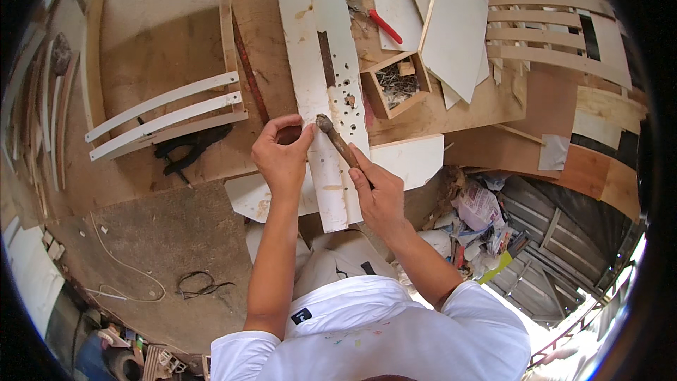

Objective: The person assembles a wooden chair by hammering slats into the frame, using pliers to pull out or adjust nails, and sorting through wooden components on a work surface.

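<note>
The hammer (pixel 340 144) is over the white plank (pixel 305 63), its head down close to the paint and its handle slanting back toward me. My right hand (pixel 383 201) is wrapped round the handle's near end, which would leave the head free to swing. My left hand (pixel 283 159) is narrowed, thumb and forefinger brought together beside the head; I cannot tell whether something small is pinched there. Placed so, it probably also steadies the plank.

The plank runs across the table (pixel 190 7) and overhangs its near edge toward my lap, which I judge keeps the working spot in easy reach. A second board, full of holes (pixel 344 116), lies along its right side. Just beyond, toward the table's right edge, an open wooden box (pixel 420 94) keeps small metal bits gathered, handy to my right hand. Farther from the near edge lie red-handled pliers (pixel 384 27), beside loose pale panels (pixel 458 42). Over on the left, a slatted frame (pixel 166 123) and a black clamp (pixel 189 144) lie by the near edge, out of the hammer's way.
</note>
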`<act>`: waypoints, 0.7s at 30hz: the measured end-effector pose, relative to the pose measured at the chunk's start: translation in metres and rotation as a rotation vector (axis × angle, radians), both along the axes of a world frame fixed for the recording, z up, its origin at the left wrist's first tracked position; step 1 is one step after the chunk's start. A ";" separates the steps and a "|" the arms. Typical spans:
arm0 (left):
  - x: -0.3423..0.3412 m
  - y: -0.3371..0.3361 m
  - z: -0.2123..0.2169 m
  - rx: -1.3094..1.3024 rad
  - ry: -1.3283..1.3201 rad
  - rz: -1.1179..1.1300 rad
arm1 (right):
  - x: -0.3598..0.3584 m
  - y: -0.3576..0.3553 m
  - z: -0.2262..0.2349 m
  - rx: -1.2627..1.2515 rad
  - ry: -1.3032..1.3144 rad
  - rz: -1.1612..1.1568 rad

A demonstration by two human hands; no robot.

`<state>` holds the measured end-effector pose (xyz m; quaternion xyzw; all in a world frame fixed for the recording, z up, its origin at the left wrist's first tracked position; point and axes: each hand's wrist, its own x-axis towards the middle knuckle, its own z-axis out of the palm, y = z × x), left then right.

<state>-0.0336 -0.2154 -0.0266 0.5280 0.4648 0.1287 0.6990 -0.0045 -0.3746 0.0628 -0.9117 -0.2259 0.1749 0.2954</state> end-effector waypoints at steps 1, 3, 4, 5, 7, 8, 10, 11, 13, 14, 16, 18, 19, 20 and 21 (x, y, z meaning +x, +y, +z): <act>0.000 -0.001 0.001 -0.002 0.010 -0.008 | -0.001 -0.002 -0.002 0.004 -0.006 -0.008; -0.003 -0.003 0.000 -0.003 0.038 -0.022 | -0.006 -0.008 -0.008 0.015 -0.010 -0.021; -0.004 -0.003 -0.003 -0.009 0.014 -0.014 | -0.008 -0.010 -0.007 0.035 -0.013 -0.028; -0.005 -0.003 -0.006 -0.016 -0.009 -0.006 | -0.009 -0.010 -0.005 0.056 -0.017 -0.035; -0.004 -0.004 -0.006 -0.007 -0.028 -0.003 | -0.008 -0.009 -0.001 0.031 -0.005 -0.043; -0.005 -0.004 -0.005 0.010 -0.021 -0.006 | -0.007 -0.007 -0.001 -0.012 0.013 -0.040; -0.002 -0.002 -0.006 0.016 -0.025 -0.003 | -0.004 -0.003 0.002 -0.014 0.010 -0.049; -0.001 -0.003 -0.009 0.003 -0.031 0.000 | -0.005 -0.004 0.006 0.024 -0.005 -0.062; -0.004 -0.005 -0.004 0.007 -0.012 -0.015 | -0.009 -0.008 0.006 0.032 0.004 -0.070; -0.005 -0.003 -0.001 0.030 0.007 -0.027 | -0.008 -0.007 0.000 0.008 0.024 -0.059; -0.001 0.000 0.000 0.039 0.005 -0.032 | -0.004 -0.008 -0.003 -0.070 0.001 -0.013; -0.005 -0.005 -0.005 0.002 0.001 -0.025 | -0.008 -0.010 -0.001 0.034 -0.018 -0.038; -0.007 -0.006 -0.006 0.007 -0.004 -0.021 | -0.011 -0.012 -0.001 0.084 -0.021 -0.050; -0.007 -0.005 -0.008 0.013 -0.009 -0.017 | -0.012 -0.014 -0.007 0.070 -0.024 -0.038; -0.004 -0.003 -0.007 0.023 -0.023 -0.015 | -0.009 -0.013 -0.019 0.061 -0.037 -0.029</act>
